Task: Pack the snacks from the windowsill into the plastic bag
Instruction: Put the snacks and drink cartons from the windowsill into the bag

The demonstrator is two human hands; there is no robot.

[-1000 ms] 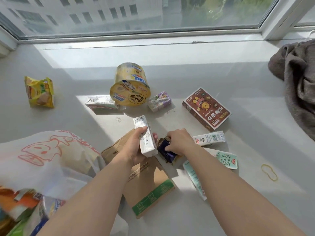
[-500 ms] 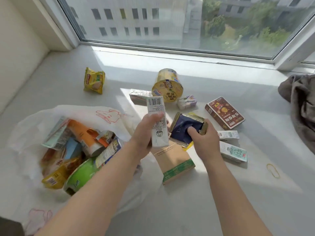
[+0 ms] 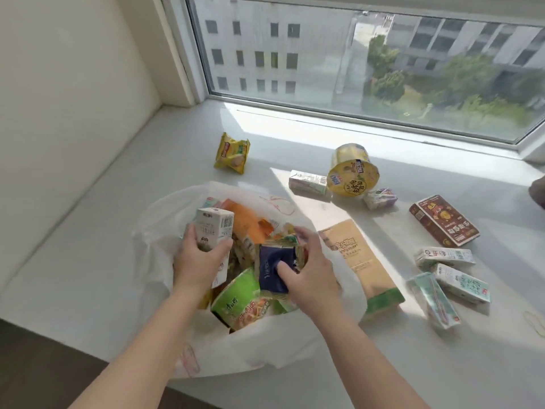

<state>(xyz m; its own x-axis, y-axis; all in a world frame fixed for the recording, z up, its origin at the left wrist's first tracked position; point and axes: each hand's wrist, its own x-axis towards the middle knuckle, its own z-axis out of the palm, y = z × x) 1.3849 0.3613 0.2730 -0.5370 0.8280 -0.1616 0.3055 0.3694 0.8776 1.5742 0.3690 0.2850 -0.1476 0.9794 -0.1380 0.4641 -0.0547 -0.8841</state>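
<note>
I see bare windowsill [image 3: 97, 261] at left and lower right of the frame, while the plastic bag [image 3: 265, 346] fills centre and cartons [image 3: 451, 278] crowd the right edge.

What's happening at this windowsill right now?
A person is packing snacks into a white plastic bag lying open on the windowsill. The left hand grips a small drink carton over the bag's mouth, and the right hand holds a dark blue packet down among the snacks already inside. Left on the sill: a yellow packet, a noodle cup, a brown box and several cartons.
</note>
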